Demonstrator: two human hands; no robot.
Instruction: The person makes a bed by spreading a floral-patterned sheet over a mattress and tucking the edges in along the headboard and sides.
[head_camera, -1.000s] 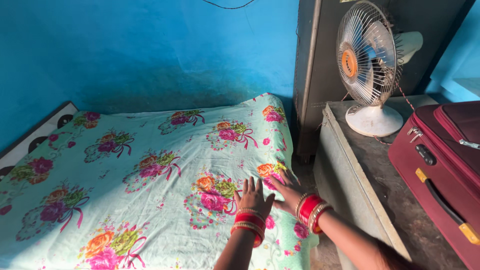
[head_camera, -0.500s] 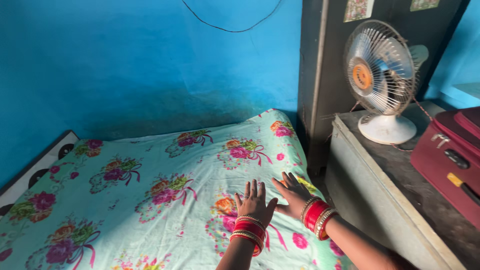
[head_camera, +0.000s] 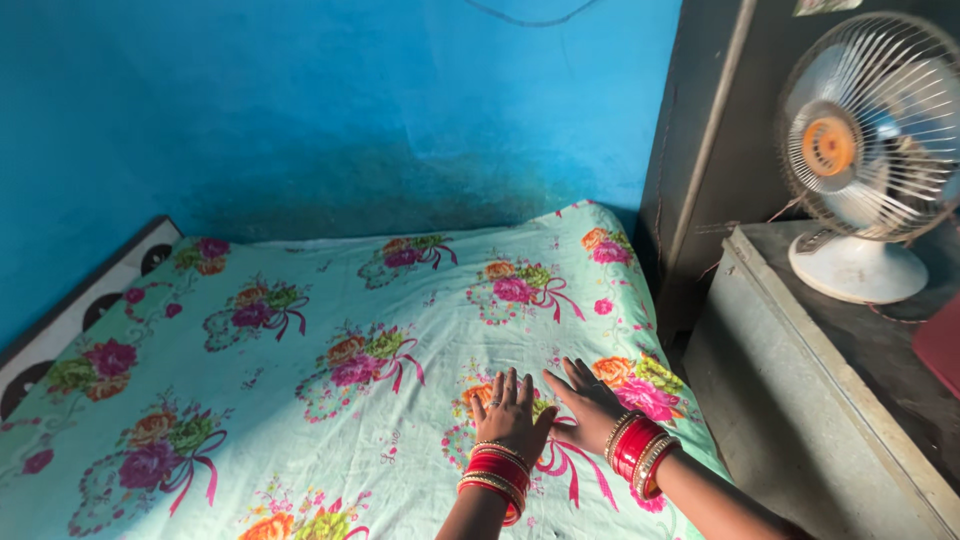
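Blue wall behind, stained darker low down, with a dark cable at the top edge. Below it a bed covered edge to edge by a pale green bedsheet printed with pink, orange and purple flower bunches tied in ribbon. Lies mostly flat; only faint ripples near the middle and a soft fold toward the near right corner. Judged from that: spreading largely done, smoothing of the near right part in hand, the far side and the left end already lying even. Cannot tell whether the edges are tucked.

To the right a dark cabinet side, then a grey metal trunk, lid closed, contents hidden. On its top a white table fan with an orange hub, and at the frame's right edge a sliver of a maroon case, shut as far as visible. At the left end of the bed a white board with dark round spots.

Left hand flat on the sheet, palm down, fingers spread apart, holding nothing. Right hand just beside it, also flat, fingers fanned and angled leftward, thumb almost touching the left hand. Red and gold bangles stacked on both wrists.
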